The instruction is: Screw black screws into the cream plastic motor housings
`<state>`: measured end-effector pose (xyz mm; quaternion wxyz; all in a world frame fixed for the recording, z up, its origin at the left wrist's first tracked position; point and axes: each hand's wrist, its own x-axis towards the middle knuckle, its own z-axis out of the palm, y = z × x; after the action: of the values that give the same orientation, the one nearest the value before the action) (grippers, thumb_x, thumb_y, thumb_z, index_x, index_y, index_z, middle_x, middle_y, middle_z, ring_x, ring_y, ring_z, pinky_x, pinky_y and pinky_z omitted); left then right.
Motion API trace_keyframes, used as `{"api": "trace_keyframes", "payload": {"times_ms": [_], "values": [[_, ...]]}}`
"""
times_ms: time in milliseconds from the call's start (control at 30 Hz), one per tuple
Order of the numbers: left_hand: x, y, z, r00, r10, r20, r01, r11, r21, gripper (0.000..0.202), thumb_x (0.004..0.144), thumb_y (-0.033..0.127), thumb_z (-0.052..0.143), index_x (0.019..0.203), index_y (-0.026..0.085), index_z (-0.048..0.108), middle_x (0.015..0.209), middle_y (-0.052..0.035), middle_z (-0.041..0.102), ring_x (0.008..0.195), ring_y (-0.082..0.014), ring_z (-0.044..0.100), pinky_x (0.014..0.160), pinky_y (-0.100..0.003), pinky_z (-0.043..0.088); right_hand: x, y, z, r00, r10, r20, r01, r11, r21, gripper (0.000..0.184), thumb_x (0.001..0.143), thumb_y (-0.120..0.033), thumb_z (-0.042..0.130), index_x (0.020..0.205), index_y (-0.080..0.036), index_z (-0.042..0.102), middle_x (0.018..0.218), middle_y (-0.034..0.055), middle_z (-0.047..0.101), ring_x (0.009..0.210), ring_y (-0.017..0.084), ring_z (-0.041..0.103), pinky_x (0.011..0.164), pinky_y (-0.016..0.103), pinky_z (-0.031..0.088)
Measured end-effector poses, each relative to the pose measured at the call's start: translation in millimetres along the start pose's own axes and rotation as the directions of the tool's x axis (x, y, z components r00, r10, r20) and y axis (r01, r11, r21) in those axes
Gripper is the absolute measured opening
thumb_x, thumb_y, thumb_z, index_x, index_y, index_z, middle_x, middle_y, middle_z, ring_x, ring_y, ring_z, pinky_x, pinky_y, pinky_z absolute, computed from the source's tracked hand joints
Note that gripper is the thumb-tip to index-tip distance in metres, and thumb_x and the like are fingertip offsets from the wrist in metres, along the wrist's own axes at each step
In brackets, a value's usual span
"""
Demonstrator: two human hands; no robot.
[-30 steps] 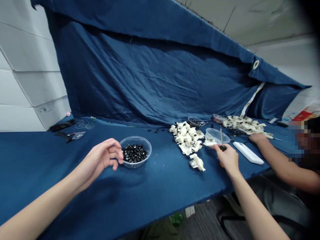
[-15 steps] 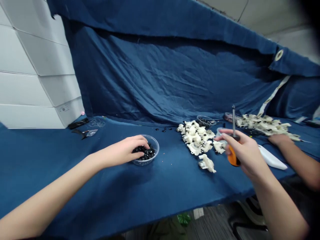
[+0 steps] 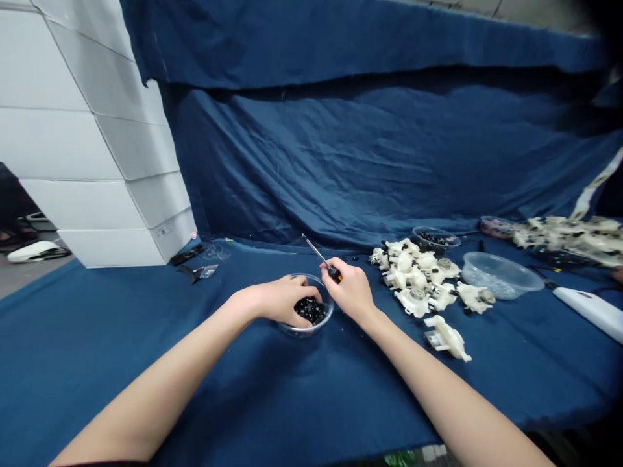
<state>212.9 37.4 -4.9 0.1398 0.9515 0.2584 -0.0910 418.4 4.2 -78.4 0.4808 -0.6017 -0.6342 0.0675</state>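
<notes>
My left hand (image 3: pixel 285 299) reaches into a clear round bowl (image 3: pixel 302 332) of small black parts (image 3: pixel 314 311). Its thumb and fingers are apart and curled down over the parts; the fingertips are partly hidden. Just right of the bowl, my right hand (image 3: pixel 351 288) is closed round a screwdriver (image 3: pixel 316 250), whose shaft points up and to the left. Most of the black and orange handle is hidden in the fist. Away to the right, a single cream plastic housing (image 3: pixel 448 338) lies in front of a cluster of similar cream housings (image 3: pixel 413 275).
Stacked white boxes (image 3: pixel 111 188) stand at the left. Behind the housings sits another tub of black parts (image 3: pixel 435 237), with a clear plastic bowl (image 3: pixel 501 275) to its right. A white tool (image 3: pixel 591 311) and more cream pieces (image 3: pixel 574 237) lie at the far right.
My right hand has swung left with the screwdriver, from beside the housings to the bowl's right edge. My left hand stays in the bowl. The view has turned to the right.
</notes>
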Motion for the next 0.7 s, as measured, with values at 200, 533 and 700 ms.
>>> {"api": "trace_keyframes", "payload": {"times_ms": [200,533,700], "values": [[0.0,5.7,6.9,1.000,-0.005,-0.029,0.005,1.000,0.001,0.050,0.086,0.044,0.076,0.131,0.024,0.065,0.137,-0.0143,0.061,0.128,-0.0397,0.054,0.103,-0.046,0.050,-10.2,10.4,7.5,0.995,0.048,0.082,-0.049,0.999,0.006,0.030,0.105,-0.045,0.070,0.105,-0.016,0.074,0.093,0.0020,0.074,0.083,0.016,0.071,0.086,0.037,0.061],[-2.3,6.1,-0.1,0.997,0.063,0.032,-0.058,0.988,-0.143,0.040,0.081,0.028,0.079,0.120,0.023,0.068,0.092,0.0001,0.068,0.082,-0.0198,0.064,0.068,-0.028,0.045,-13.8,11.8,10.8,0.993,0.041,0.111,-0.041,0.999,-0.005,0.029,0.105,-0.044,0.070,0.105,-0.016,0.074,0.095,0.0023,0.074,0.084,0.016,0.071,0.087,0.037,0.061],[-8.9,3.3,-5.4,0.992,0.080,-0.097,-0.099,0.973,-0.209,0.020,0.090,0.018,0.075,0.110,0.019,0.076,0.094,-0.0019,0.075,0.087,-0.0184,0.069,0.077,-0.028,0.050,-12.6,12.8,10.6,0.993,0.044,0.108,-0.041,0.999,-0.033,0.029,0.106,-0.045,0.069,0.107,-0.016,0.073,0.096,0.0029,0.074,0.086,0.016,0.071,0.088,0.038,0.062]]}}
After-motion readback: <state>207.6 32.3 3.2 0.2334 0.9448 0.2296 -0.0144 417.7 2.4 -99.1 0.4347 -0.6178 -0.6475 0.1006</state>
